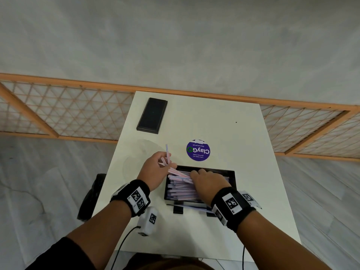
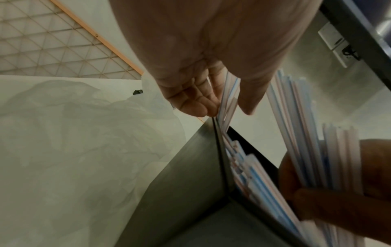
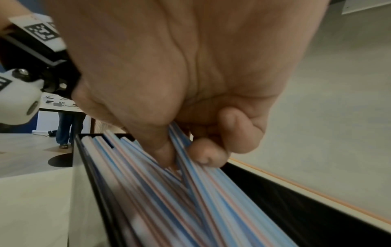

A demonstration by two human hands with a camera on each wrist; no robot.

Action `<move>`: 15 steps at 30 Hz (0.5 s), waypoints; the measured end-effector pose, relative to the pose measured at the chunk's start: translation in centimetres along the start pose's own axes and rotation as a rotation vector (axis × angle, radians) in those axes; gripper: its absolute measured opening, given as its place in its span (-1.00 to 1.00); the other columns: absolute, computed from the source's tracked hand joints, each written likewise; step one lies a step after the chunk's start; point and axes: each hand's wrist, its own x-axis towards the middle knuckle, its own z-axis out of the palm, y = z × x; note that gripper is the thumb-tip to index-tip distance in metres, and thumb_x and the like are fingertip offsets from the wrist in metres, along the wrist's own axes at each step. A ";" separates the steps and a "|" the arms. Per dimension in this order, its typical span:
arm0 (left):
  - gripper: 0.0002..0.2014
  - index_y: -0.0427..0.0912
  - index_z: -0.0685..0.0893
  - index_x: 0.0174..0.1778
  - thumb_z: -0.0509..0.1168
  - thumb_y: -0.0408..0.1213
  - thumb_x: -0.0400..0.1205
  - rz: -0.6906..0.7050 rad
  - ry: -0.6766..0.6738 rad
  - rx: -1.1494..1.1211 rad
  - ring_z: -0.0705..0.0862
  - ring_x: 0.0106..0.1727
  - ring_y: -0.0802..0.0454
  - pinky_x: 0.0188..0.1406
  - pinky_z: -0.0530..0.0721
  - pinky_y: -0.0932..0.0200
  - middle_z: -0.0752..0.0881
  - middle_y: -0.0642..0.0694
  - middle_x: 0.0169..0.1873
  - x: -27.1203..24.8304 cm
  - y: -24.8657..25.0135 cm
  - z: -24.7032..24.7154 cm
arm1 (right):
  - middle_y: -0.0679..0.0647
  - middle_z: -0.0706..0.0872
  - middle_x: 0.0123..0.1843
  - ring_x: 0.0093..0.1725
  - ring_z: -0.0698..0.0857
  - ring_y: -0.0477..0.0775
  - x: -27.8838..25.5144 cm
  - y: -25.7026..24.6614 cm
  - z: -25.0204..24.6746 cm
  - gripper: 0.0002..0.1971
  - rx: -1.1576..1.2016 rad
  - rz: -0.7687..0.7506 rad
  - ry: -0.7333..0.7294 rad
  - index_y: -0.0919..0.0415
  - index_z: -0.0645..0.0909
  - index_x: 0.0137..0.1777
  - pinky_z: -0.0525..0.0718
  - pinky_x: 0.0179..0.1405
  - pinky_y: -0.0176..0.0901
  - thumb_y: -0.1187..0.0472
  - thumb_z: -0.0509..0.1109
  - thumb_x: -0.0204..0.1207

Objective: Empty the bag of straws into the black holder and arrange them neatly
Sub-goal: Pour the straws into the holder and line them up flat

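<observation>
A black holder (image 1: 232,177) stands near the middle of the white table, and striped straws (image 1: 178,190) lie lengthwise in it. My left hand (image 1: 165,162) is at the holder's far left corner. It pinches a few straws (image 2: 229,93) between thumb and fingers, their ends sticking up. My right hand (image 1: 196,175) reaches into the holder, with thumb and fingers (image 3: 203,153) curled round a crossed bundle of straws (image 3: 180,192). The clear plastic bag (image 2: 84,125) lies crumpled and flat on the table, left of the holder.
A black flat rectangular object (image 1: 152,115) lies at the table's far left. A round purple sticker (image 1: 198,150) sits behind the holder. A dark object (image 1: 91,197) is beside the table's left edge. A wooden lattice panel (image 1: 58,112) lies on the floor beyond.
</observation>
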 end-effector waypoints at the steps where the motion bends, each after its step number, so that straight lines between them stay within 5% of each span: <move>1: -0.74 -0.02 0.75 0.19 0.55 -0.20 0.60 0.002 -0.001 0.007 0.78 -0.04 0.19 -0.04 0.65 0.34 0.82 0.04 -0.01 0.1 -0.1 0.0 | 0.20 0.60 0.30 0.21 0.69 0.30 0.0 0.0 0.0 -0.65 -0.001 0.002 0.004 0.19 0.38 0.46 0.50 -0.10 0.02 0.27 0.17 0.68; 4: -0.84 -0.09 0.84 0.08 0.48 -0.12 0.66 0.002 -0.025 0.014 0.73 -0.18 0.32 -0.06 0.64 0.24 0.84 0.02 -0.07 0.3 -0.3 -0.4 | 0.22 0.55 0.31 0.21 0.67 0.31 0.0 -0.1 0.5 -0.67 0.015 0.011 -0.008 0.20 0.40 0.42 0.56 -0.06 0.07 0.26 0.19 0.67; 7: -0.60 -0.31 0.79 -0.06 0.37 0.03 0.72 -0.031 -0.042 0.006 0.66 -0.22 0.10 -0.08 0.66 0.08 0.77 -0.32 -0.15 0.5 -0.4 -0.9 | 0.19 0.50 0.35 0.23 0.66 0.30 -0.3 0.0 0.8 -0.57 0.072 0.039 -0.010 0.21 0.39 0.43 0.62 0.03 0.09 0.06 0.33 0.64; 11: -0.79 -0.02 0.85 0.03 0.49 0.02 0.63 -0.002 -0.078 0.078 0.73 -0.02 0.35 0.00 0.56 0.33 0.82 0.14 0.01 0.2 0.3 -0.8 | 0.13 0.48 0.30 0.20 0.65 0.28 -1.1 -0.1 0.6 -0.49 0.156 0.005 0.086 0.17 0.40 0.43 0.62 0.02 0.08 -0.04 0.39 0.58; 15: -0.73 0.14 0.78 0.12 0.60 -0.07 0.52 0.013 -0.104 0.193 0.64 0.03 0.30 -0.01 0.53 0.35 0.67 0.12 0.13 -0.1 0.2 0.1 | 0.18 0.52 0.21 0.11 0.66 0.30 -1.4 -0.9 1.9 -0.78 0.200 -0.114 0.138 0.22 0.52 0.28 0.65 0.00 0.13 0.18 0.24 0.70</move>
